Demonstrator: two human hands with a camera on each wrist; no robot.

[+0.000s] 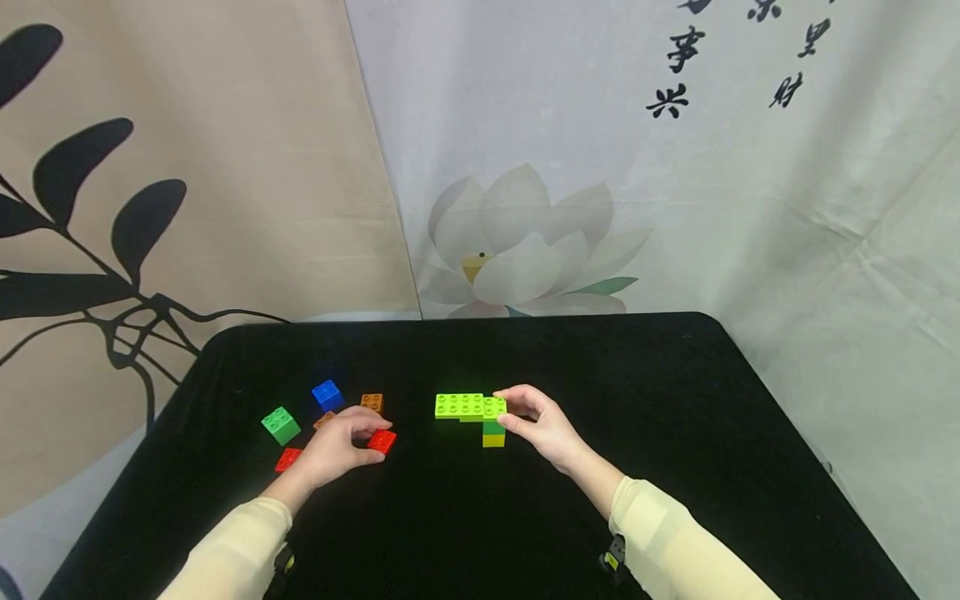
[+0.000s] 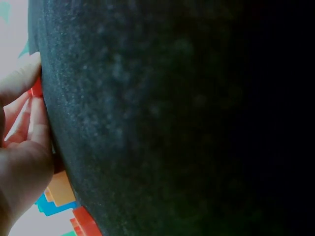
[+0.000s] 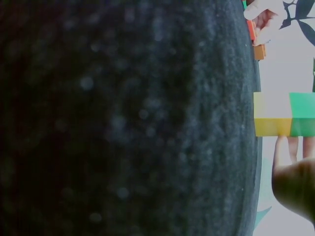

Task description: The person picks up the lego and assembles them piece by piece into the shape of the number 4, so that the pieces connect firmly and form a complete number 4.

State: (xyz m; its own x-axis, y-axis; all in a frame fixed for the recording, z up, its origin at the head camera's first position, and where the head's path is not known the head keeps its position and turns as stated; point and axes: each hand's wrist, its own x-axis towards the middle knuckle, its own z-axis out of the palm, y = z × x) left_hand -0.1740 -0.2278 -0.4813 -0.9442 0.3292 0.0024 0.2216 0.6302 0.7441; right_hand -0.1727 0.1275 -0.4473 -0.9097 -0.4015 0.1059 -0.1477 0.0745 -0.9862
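My left hand (image 1: 337, 448) pinches a red building brick (image 1: 382, 442) between thumb and fingers, low over the black tabletop. In the left wrist view only a sliver of that brick (image 2: 37, 88) shows beside the thumb. To its right stands a joined brick structure: a lime-green top (image 1: 459, 406) reaching left from a column with a green brick (image 1: 492, 427) above a yellow brick (image 1: 492, 442). With thumb and fingers my right hand (image 1: 551, 433) holds the structure's right end. The right wrist view shows the yellow brick (image 3: 273, 127) next to the table surface.
Around my left hand lie a green brick (image 1: 281, 425), a blue brick (image 1: 327, 395), an orange brick (image 1: 372, 402) and another red brick (image 1: 288, 459). A second orange brick (image 1: 322, 419) is partly hidden by that hand. Behind the black table (image 1: 600, 358) hangs a printed curtain (image 1: 750, 208).
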